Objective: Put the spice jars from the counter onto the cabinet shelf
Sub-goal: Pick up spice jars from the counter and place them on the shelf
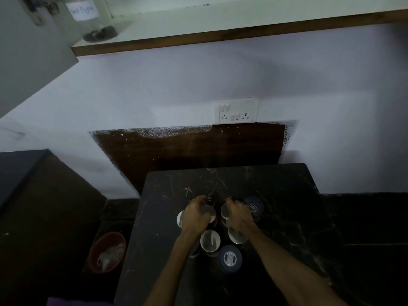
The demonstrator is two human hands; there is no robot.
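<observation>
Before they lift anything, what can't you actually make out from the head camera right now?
- Whether either hand grips a jar: left hand and right hand cover the lids beneath.
- Jar contents and labels on the counter: only lids show, dim light.
- Shelf jar: top cropped, label blurred.
- Cabinet shelf: cut off above.

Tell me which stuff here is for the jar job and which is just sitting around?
For the job: spice jars on the counter, cabinet shelf, labelled jar already up there, left hand, right hand.

Just around: red bin, wall socket.
</observation>
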